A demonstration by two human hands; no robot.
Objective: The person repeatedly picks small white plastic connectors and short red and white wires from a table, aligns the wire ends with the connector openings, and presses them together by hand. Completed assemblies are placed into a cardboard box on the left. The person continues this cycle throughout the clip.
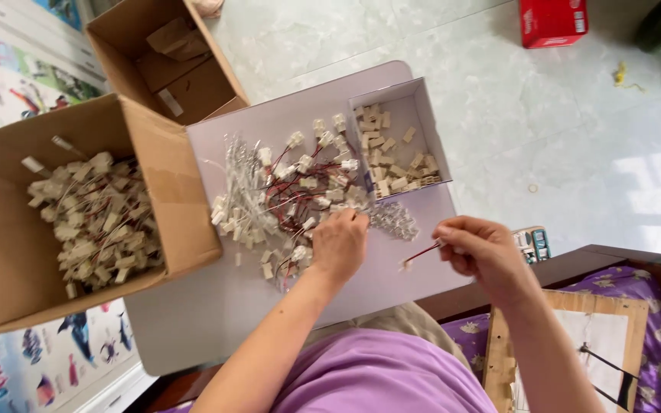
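— Pinched shut, is it, that right hand point(483, 256)?

— Yes: the grip is closed, thumb and fingertips nipping one end of a short red wire lead point(421, 253) with a small pale connector at its other end. It hangs just above the board point(254, 306), right of the big pile of leads point(284, 199).

— And the left hand point(338, 245)?

— Knuckles up, fingers curled down into the near edge of that pile. Whether its grip has actually closed on anything I cannot tell; the fingertips are hidden.

— What does the pile look like?

— A tangle of thin red and dark wires, each tipped with an off-white plug, spread over the pale lilac board that serves as counter.

— Containers?

— Right of the pile, touching it, a small open white box point(422, 99) holding loose cream connector housings point(395, 157). Left of the pile, a large cardboard box point(177, 191) heaped with similar wired plugs point(93, 222). Beyond that, another cardboard box point(216, 61) with only scraps of brown paper inside.

— Anything else around?

— A clump of tiny clear parts point(393, 220) lies between the pile and the right hand. Far right of the pile — on the tiled floor point(560, 138) — sits a red carton point(552, 21).
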